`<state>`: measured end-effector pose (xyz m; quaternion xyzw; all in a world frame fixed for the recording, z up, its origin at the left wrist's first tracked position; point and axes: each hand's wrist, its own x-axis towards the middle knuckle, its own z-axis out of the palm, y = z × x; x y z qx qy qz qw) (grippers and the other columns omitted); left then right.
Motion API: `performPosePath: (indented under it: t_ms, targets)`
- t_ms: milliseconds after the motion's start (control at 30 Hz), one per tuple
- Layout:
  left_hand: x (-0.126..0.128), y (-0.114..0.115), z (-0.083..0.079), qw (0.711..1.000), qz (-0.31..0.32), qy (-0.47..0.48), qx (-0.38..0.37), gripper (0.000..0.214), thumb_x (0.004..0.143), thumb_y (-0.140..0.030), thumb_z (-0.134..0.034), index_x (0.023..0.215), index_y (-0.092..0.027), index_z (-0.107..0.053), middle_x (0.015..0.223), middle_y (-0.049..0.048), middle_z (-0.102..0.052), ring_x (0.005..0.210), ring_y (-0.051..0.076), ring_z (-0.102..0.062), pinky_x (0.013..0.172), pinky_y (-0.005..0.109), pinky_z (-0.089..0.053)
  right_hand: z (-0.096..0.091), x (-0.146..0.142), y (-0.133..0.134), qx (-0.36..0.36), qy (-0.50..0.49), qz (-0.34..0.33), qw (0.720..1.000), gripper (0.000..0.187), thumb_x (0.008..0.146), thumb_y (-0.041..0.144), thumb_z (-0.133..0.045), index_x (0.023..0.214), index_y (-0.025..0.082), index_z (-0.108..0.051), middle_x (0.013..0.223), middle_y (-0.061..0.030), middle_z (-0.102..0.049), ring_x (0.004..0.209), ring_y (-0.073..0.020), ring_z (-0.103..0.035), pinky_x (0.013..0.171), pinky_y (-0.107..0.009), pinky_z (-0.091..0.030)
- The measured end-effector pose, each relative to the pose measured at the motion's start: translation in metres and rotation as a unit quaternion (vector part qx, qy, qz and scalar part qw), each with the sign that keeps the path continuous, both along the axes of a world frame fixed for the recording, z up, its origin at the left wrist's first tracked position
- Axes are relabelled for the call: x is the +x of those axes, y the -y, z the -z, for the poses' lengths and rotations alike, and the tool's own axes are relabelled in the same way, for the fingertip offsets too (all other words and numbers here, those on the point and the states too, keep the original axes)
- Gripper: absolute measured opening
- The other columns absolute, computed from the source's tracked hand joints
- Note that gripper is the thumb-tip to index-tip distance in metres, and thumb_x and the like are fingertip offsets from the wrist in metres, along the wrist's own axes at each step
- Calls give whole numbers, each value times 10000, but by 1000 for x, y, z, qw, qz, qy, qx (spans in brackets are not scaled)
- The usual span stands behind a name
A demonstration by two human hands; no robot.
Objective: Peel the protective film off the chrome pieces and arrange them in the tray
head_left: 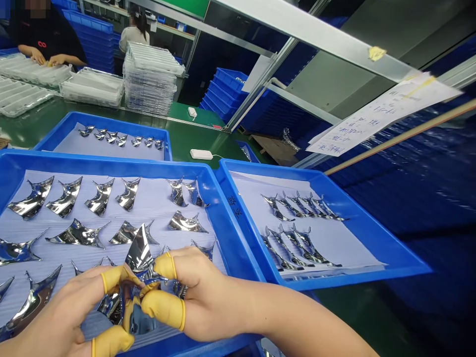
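The green tabletop (182, 135) carried everything near the hands. On it, the front blue tray (111, 166) spread widest, lined with white sheets. Just beside its right edge, the right blue tray (409, 267) stood at an angle, and past its far edge sat the smaller rear blue tray (122, 122). Beyond the rear tray's far edge rose a stack of clear plastic trays (148, 79). The left hand (72, 307) and the right hand (204, 292) met above the near half of the front tray, both pinching one curved chrome-finished piece (139, 253) between thumb and fingers, a pointed fin of it jutting up. Beneath and around them, broad chrome pieces (76, 233) lay in rows, the farthest along the front tray's far edge. Two rows of slim curved pieces (310, 243) rested toward the right tray's left edge; small shiny pieces (121, 140) lined the rear tray's far edge. A white box (201, 154) lay near the front tray's far right corner. Yellow finger cots (167, 310) sheathed the gripping fingertips.
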<state>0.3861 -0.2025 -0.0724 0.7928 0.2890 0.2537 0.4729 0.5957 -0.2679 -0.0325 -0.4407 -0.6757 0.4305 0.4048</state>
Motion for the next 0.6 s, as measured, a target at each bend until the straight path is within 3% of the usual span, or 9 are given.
performPosePath:
  t_ms: [133, 267, 333, 400, 500, 600]
  targets:
    - [-4, -5, 4, 999, 20, 1, 26, 353, 783, -594, -706, 1033, -351, -765, 933, 2, -797, 790, 224, -742, 687, 245, -619, -1, -1, -1, -26, -31, 15, 999, 124, 899, 240, -605, 794, 174, -614, 737, -33, -676, 677, -123, -603, 679, -232, -538]
    - [-9, -16, 3, 996, 83, -15, 38, 335, 763, -387, -792, 1091, -331, -746, 1045, 4, -779, 923, 226, -729, 797, 249, -608, 1, 3, -3, -73, -67, 46, 994, 161, 895, 284, -609, 796, 159, -632, 810, -73, -691, 757, -159, -633, 764, -305, -547]
    - [-8, -21, -3, 996, 89, -14, -16, 252, 794, -341, -772, 1042, -301, -757, 1051, 10, -773, 950, 220, -718, 868, 277, -590, 5, 7, -3, -89, -90, 80, 989, 246, 894, 392, -646, 806, 162, -641, 819, -73, -687, 762, -166, -630, 771, -324, -545]
    - [-4, -25, -13, 987, 91, 3, -130, 134, 851, -341, -713, 946, -259, -761, 968, 14, -780, 895, 195, -714, 877, 295, -578, 10, 11, -3, -110, -115, 123, 980, 352, 866, 524, -678, 812, 177, -648, 808, -60, -679, 751, -168, -631, 753, -326, -549]
    - [6, -29, -22, 946, 97, 63, -304, 181, 853, -374, -692, 859, -196, -724, 799, 20, -761, 773, 159, -710, 801, 290, -578, 19, 18, -7, -141, -141, 183, 963, 435, 790, 636, -719, 785, 206, -652, 792, -52, -674, 753, -186, -649, 746, -338, -568]
    - [16, -34, -20, 947, 66, 72, -306, 317, 772, -495, -692, 786, -180, -665, 681, 24, -720, 680, 173, -722, 716, 316, -595, 25, 22, -14, -156, -123, 201, 959, 429, 770, 659, -715, 768, 231, -678, 797, -83, -698, 774, -234, -681, 771, -381, -593]
